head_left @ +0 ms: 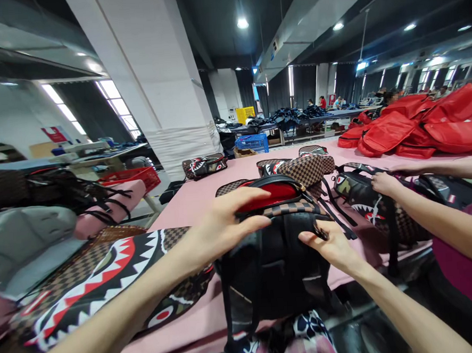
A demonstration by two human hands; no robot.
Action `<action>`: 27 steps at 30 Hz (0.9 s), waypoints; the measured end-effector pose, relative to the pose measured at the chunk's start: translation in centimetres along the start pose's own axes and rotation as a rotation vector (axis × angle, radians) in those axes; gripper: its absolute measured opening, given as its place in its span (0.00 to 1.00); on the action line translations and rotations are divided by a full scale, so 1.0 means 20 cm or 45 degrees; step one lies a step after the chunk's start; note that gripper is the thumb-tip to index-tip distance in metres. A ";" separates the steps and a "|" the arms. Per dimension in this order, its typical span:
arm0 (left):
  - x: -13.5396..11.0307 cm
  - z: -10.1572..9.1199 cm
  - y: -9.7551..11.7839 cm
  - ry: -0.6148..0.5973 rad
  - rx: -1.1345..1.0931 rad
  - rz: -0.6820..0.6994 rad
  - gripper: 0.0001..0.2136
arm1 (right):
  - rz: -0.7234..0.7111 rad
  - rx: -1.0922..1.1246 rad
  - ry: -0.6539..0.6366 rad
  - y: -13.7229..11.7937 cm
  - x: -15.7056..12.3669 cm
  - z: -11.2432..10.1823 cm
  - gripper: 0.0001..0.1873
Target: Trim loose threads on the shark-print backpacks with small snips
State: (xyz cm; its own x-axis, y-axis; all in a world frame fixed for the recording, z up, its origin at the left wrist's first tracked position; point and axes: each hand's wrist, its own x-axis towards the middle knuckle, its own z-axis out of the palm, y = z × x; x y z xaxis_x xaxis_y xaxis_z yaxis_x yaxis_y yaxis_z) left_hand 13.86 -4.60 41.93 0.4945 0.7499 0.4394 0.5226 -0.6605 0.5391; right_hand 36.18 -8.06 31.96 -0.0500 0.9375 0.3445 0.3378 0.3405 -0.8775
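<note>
A backpack (281,264) stands upright in front of me with its black padded back and straps towards me. Its top is unzipped and the red lining (261,194) shows inside. My left hand (226,219) is at the left of this opening, thumb and fingers apart, with the fingertips over the lining. At the top right edge my right hand (336,245) is closed around a small dark piece (321,231), too small to name. To the left lies a brown checkered backpack (106,280) with a shark-mouth print.
More checkered bags (305,171) and a shark-print bag (205,166) lie on the pink table (235,171). On the right a co-worker's hands (386,183) are on another backpack (365,200). Behind are piled red bags (417,125) and a white pillar (145,70).
</note>
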 end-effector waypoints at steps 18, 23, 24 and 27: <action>-0.27 0.46 -0.10 0.044 -0.509 -0.447 0.19 | 0.119 -0.156 0.095 0.02 0.03 -0.09 0.17; -0.26 0.46 -0.17 0.012 -0.423 -0.473 0.20 | -0.043 -0.607 0.105 -0.04 -0.01 -0.18 0.15; -0.26 0.45 -0.17 0.009 -0.458 -0.456 0.19 | -0.123 -0.730 0.215 -0.05 -0.02 -0.20 0.13; -0.24 0.41 -0.18 -0.035 -0.601 -0.425 0.20 | -0.471 -0.869 0.463 -0.10 -0.04 -0.19 0.06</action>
State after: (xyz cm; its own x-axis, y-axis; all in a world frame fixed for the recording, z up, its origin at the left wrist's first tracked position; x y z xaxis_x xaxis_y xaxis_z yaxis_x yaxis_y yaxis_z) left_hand 15.37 -6.04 31.95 0.3772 0.9094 0.1750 0.2901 -0.2955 0.9102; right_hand 39.15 -9.80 34.63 -0.0035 0.6537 0.7567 0.8570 0.3919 -0.3346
